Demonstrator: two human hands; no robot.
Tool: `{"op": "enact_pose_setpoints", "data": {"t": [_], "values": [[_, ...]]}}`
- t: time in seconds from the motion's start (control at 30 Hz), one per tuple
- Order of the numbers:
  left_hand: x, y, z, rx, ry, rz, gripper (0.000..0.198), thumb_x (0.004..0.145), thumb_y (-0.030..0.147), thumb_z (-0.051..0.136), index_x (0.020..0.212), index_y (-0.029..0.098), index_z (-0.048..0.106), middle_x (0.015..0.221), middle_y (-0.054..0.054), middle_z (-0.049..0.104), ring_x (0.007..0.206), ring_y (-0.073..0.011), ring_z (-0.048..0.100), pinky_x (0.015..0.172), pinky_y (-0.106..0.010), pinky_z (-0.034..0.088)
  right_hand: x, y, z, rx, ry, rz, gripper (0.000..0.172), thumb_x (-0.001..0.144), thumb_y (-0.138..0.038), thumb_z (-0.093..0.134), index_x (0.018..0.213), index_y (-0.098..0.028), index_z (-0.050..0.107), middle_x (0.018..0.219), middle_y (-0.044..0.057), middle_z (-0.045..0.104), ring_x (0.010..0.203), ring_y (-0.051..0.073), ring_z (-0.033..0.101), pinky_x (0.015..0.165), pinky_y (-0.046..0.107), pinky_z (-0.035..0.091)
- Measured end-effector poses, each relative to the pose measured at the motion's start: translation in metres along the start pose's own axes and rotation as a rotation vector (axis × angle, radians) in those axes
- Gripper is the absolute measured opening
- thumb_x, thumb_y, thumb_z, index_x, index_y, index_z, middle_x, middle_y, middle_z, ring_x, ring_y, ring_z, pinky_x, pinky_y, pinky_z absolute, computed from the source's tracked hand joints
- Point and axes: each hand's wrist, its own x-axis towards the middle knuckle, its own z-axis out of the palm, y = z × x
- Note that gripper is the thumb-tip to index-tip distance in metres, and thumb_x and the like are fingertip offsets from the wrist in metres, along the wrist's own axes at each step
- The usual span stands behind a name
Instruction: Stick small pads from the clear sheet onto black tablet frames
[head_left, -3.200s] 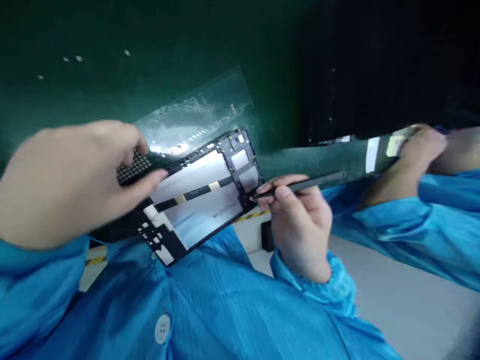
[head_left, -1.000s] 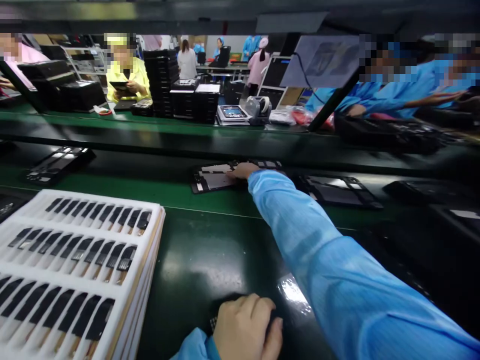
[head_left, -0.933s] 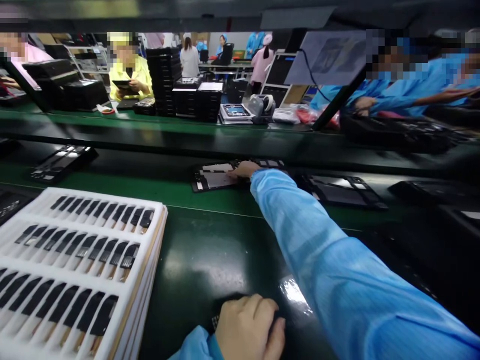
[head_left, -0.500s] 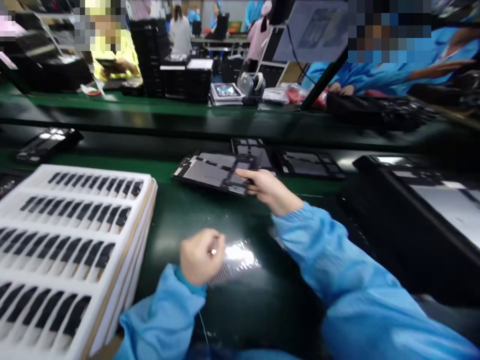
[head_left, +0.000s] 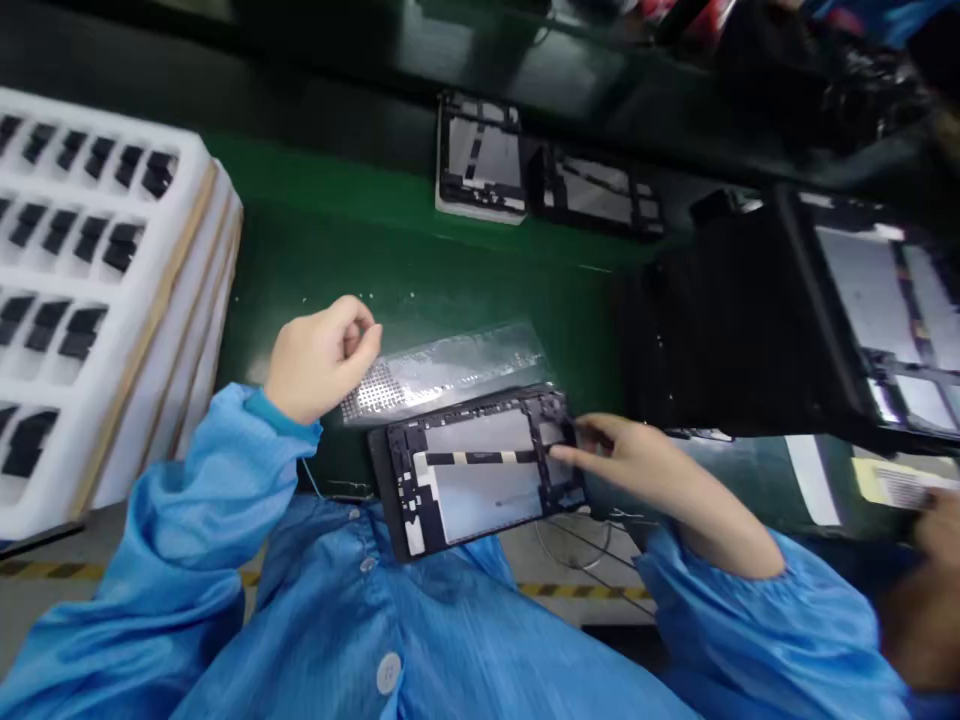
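The right hand (head_left: 626, 452) pinches the tablet (head_left: 487, 495) by its right end, at the green bench's (head_left: 420, 260) near edge, beside glossy clear film (head_left: 469, 370). The flat tablet looks light, stiff, probably fragile, best held by its edges. The left hand (head_left: 319, 362) curls near the film; any contents cannot be told.

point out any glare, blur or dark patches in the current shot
Head view, centre: pale glare on the plastic sheet; head view, right edge: a co-worker's hand smeared by blur; head view, right: the black stack sinks into darkness, side detail lost.
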Motion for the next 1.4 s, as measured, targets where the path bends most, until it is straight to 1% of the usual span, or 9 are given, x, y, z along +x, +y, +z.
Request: {"op": "enact_pose_setpoints", "data": {"t": [0.07,0.17,0.33,0.5,0.67,0.77,0.93,1.17,1.4], "values": [[0.019,0.000,0.004,0.059,-0.235,-0.001,0.009,0.085,0.022,0.077,0.079,0.020,0.071,0.061,0.004,0.062,0.056,-0.0105,0.050,0.063,-0.026,0.031,0.006,-0.020,0.001,-0.040,0.082,-0.116,0.052,0.077,-0.073,0.087,0.070,-0.025,0.069,0.068,0.003,0.066,0.064,0.020,0.058,0.057,0.034,0.045],[0.040,-0.003,0.012,0.107,-0.525,-0.012,0.019,0.074,0.012,0.087,0.068,0.019,0.071,0.057,0.006,0.060,0.052,-0.0090,0.043,0.064,-0.027,0.026,0.015,-0.062,0.012,0.230,-0.046,-0.266,0.054,0.104,-0.068,0.063,0.074,-0.024,0.075,0.080,0.004,0.072,0.076,0.020,0.064,0.066,0.033,0.050],[0.049,-0.012,0.021,0.095,-0.742,-0.028,0.018,0.077,0.008,0.085,0.071,0.020,0.074,0.059,0.008,0.058,0.054,-0.0082,0.045,0.069,-0.026,0.029,0.048,-0.115,0.061,0.484,-0.357,-0.370,0.050,0.104,-0.067,0.069,0.091,-0.021,0.085,0.092,0.004,0.080,0.068,0.012,0.064,0.061,0.027,0.054],[0.047,-0.019,0.024,0.061,-0.759,0.027,0.014,0.080,0.008,0.083,0.075,0.019,0.075,0.059,0.008,0.055,0.057,-0.0089,0.047,0.075,-0.024,0.035,0.078,-0.122,0.086,0.505,-0.461,-0.516,0.019,0.098,-0.040,0.087,0.107,-0.023,0.086,0.102,0.001,0.082,0.090,0.014,0.077,0.085,0.028,0.067],[0.049,-0.018,0.026,0.211,-0.782,-0.001,0.009,0.084,0.020,0.085,0.079,0.018,0.078,0.060,0.007,0.054,0.057,-0.0089,0.048,0.079,-0.024,0.040,0.088,-0.124,0.088,0.379,-0.414,-0.629,0.015,0.098,-0.035,0.087,0.107,-0.024,0.087,0.112,0.002,0.084,0.112,0.020,0.080,0.110,0.039,0.065],[0.050,-0.013,0.022,0.312,-0.842,-0.003,0.010,0.091,0.030,0.079,0.090,0.020,0.081,0.066,0.006,0.061,0.061,-0.0100,0.052,0.081,-0.028,0.044,0.089,-0.123,0.090,0.454,-0.408,-0.559,0.018,0.092,-0.037,0.092,0.103,-0.024,0.086,0.112,0.002,0.084,0.113,0.022,0.081,0.108,0.040,0.067],[0.048,-0.006,0.013,0.311,-0.877,0.065,0.025,0.099,0.025,0.057,0.107,0.022,0.081,0.073,0.003,0.068,0.068,-0.0138,0.056,0.092,-0.036,0.051,0.085,-0.116,0.094,0.548,-0.403,-0.454,0.020,0.092,-0.027,0.092,0.109,-0.023,0.084,0.110,0.003,0.085,0.102,0.021,0.083,0.095,0.034,0.071],[0.047,-0.009,0.016,0.376,-0.848,0.046,0.025,0.097,0.034,0.061,0.104,0.022,0.082,0.077,0.002,0.070,0.089,-0.0192,0.071,0.107,-0.041,0.054,0.085,-0.115,0.098,0.354,-0.340,-0.625,0.013,0.096,-0.026,0.088,0.108,-0.030,0.083,0.108,0.000,0.087,0.101,0.021,0.083,0.093,0.036,0.072],[0.047,-0.008,0.018,0.377,-0.829,0.032,0.017,0.095,0.035,0.067,0.100,0.028,0.081,0.081,0.001,0.074,0.096,-0.0264,0.076,0.106,-0.043,0.055,0.095,-0.113,0.098,0.239,-0.386,-0.683,0.016,0.096,-0.028,0.088,0.110,-0.029,0.081,0.110,0.000,0.087,0.102,0.022,0.083,0.092,0.037,0.072]]}}
